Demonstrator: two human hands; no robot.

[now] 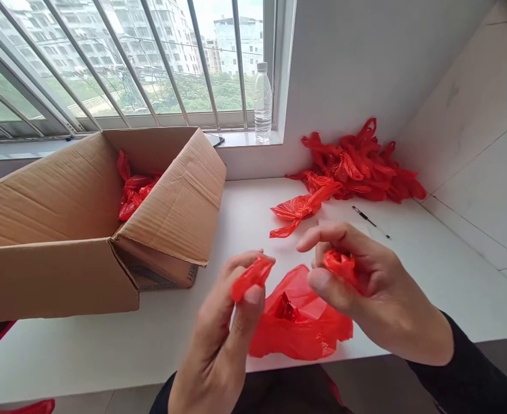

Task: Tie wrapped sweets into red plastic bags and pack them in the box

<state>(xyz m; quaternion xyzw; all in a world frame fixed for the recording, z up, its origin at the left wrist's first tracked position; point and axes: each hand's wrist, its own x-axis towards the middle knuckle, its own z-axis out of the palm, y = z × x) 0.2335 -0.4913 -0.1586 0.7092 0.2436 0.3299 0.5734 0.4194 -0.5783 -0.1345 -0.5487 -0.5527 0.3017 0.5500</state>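
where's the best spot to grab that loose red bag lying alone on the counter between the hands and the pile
Probably its twisted middle: the loose red bag narrows to a waist there, with crumpled ends flaring toward the pile and toward the box. Come from above, since it lies flat on the counter with open space around it.

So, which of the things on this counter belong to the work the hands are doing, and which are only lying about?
Part of the work:
- red plastic bag, its handles pinched by the left hand and right hand
- single knotted bag
- pile of red bags in the corner
- cardboard box with red bags inside

Lying about:
- water bottle on the sill
- pen
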